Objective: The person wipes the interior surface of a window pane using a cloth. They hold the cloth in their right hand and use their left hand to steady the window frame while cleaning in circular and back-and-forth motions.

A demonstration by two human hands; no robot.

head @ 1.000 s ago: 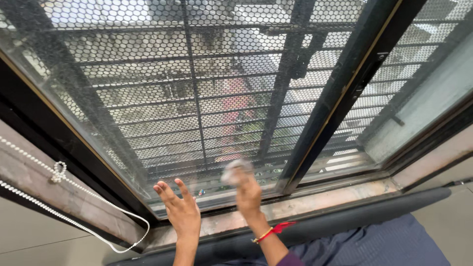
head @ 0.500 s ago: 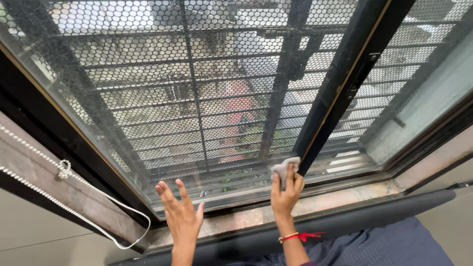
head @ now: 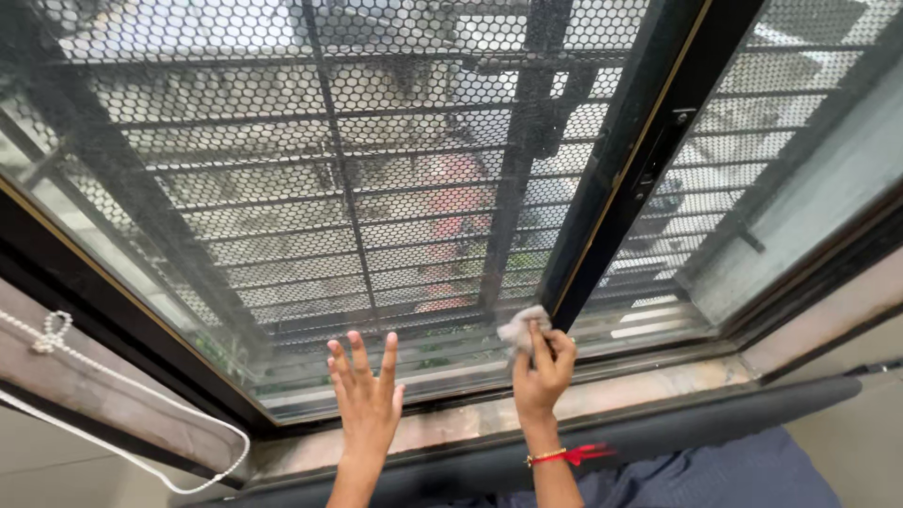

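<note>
Right hand [head: 541, 362] pinches a small grey cloth [head: 520, 329] vs the window glass [head: 282, 188], near the black sash frame [head: 611, 179]. Left hand [head: 369, 390] flat, fingers spread, empty, on the pane. Best w/ firm overlapping strokes, working into the lower corner.

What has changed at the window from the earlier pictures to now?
The right hand, gripping the grey cloth, swept right along the bottom of the window pane to the dark frame post, where it stays. The left hand stayed flat and open on the glass.
</note>
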